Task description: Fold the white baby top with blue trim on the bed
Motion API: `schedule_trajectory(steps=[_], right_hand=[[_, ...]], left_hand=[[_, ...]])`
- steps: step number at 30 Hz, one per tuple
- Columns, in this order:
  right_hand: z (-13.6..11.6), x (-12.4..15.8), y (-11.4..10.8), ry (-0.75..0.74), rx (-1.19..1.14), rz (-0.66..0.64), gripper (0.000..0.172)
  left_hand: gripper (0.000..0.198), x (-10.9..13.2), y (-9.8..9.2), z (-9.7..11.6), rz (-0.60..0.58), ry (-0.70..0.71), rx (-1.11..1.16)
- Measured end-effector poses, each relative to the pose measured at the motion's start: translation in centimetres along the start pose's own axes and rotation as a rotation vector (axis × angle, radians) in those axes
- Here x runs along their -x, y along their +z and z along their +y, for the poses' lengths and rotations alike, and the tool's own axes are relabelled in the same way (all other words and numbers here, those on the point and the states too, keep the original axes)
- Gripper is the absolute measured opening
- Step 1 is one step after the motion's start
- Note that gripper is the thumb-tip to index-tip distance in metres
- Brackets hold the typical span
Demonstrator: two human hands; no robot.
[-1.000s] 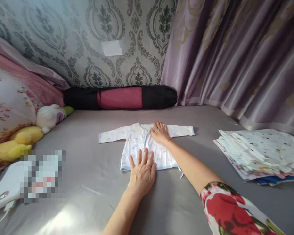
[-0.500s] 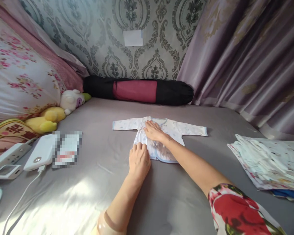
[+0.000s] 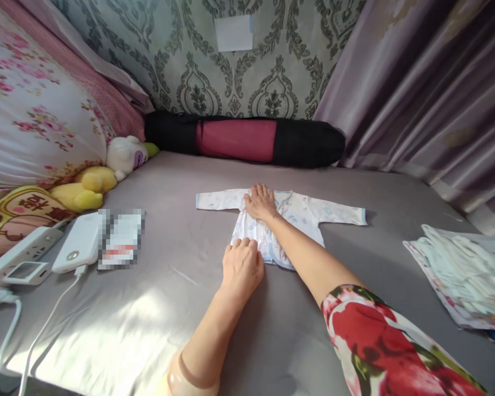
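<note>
On the grey bed sheet (image 3: 157, 330), the baby shirt (image 3: 301, 212) lies spread out, the right hand (image 3: 260, 202) pressing flat near its neck and the left hand (image 3: 243, 264) pinching its bottom edge, so the soft cloth could bunch up if the flat hand slips.

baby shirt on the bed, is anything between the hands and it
Nothing visible is in the way. The right hand lies flat on the baby shirt near its collar, and the left hand rests with curled fingers at its lower hem.
</note>
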State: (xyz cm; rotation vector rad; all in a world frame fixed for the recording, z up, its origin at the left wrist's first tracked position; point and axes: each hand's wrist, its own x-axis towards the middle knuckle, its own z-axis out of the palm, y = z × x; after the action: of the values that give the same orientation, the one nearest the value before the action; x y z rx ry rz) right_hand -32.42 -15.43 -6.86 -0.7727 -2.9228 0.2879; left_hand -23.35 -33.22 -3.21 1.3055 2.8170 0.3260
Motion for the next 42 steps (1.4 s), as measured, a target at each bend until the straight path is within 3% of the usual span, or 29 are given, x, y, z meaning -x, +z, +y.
schedule_trajectory(steps=[5, 9, 12, 16, 21, 29, 36, 38, 40, 42], right_hand=[[0.1, -0.7, -0.3, -0.003, -0.118, -0.042, 0.060], [1.9, -0.3, -2.3, -0.009, -0.376, 0.018, 0.059], [4.2, 2.7, -3.4, 0.006, -0.399, 0.086, 0.060], [6.2, 8.6, -3.6, 0.079, -0.221, -0.029, 0.061], [4.8, 14.2, -3.1, 0.039, -0.034, -0.172, 0.062], [2.9, 18.6, -2.6, -0.080, 0.049, -0.102, 0.067], [2.6, 19.4, -3.0, -0.087, -0.011, -0.035, 0.062], [2.8, 19.4, -3.7, -0.108, -0.059, -0.061, 0.059], [3.5, 19.1, -4.5, -0.122, -0.102, -0.068, 0.055], [4.6, 18.6, -5.1, -0.103, -0.091, -0.013, 0.052]], left_hand=[[0.013, -0.3, 0.0, -0.6, 0.028, -0.051, 0.124], [0.018, -0.6, 0.1, -1.6, 0.232, -0.170, 0.228], [0.023, -0.7, 0.1, -2.4, 0.274, -0.283, 0.174], [0.032, -0.6, 0.0, -2.8, 0.124, -0.351, 0.122], [0.035, -0.3, -0.6, -2.8, -0.001, -0.373, 0.149], [0.035, -0.3, -0.8, -3.6, -0.037, -0.414, 0.224], [0.029, -0.1, -0.7, -2.8, 0.212, -0.274, 0.101], [0.026, 0.3, -1.4, -2.0, 0.125, -0.250, 0.143], [0.035, 0.7, -2.0, -1.2, -0.042, -0.254, 0.157], [0.041, 1.2, -2.5, -0.5, -0.165, -0.257, 0.125]])
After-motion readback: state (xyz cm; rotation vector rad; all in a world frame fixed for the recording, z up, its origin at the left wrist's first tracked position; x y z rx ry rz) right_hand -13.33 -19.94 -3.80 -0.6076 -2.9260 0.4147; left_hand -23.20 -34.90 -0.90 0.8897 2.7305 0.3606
